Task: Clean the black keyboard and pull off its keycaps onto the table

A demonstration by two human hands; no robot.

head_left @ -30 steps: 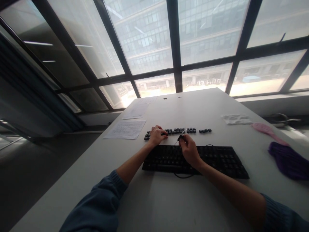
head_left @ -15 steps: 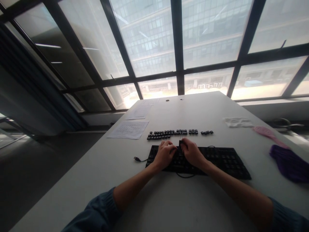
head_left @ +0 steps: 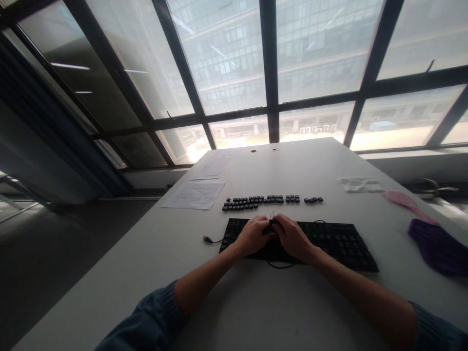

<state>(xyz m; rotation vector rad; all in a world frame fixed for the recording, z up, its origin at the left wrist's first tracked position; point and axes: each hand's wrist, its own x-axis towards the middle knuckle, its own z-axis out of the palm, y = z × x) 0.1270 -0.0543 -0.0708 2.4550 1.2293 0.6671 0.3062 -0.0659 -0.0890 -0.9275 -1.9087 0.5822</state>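
A black computer keyboard (head_left: 343, 243) lies on the white table, partly covered by my hands. My right hand (head_left: 292, 238) is closed on a small black tool with two thin wire prongs, which looks like a keycap puller (head_left: 272, 218); the prongs point away from me. Against it, my left hand (head_left: 254, 236) has its fingers curled and its fingertips meet those of the right. Whatever the left fingers pinch is hidden. Beyond the keyboard, loose black keycaps (head_left: 241, 204) are laid out in rows, with smaller groups to the right.
Printed papers (head_left: 193, 195) lie at the left. A USB plug (head_left: 207, 239) on its cable sticks out left of the keyboard. To the right are a white cloth (head_left: 360, 185), a pink cloth (head_left: 405, 201) and a purple cloth (head_left: 435, 246). Windows stand behind the table (head_left: 146, 273).
My left hand has moved right and closed in against my right hand. The puller sits slightly lower, and its wire prongs now show above the fingers. The keycap rows look the same.
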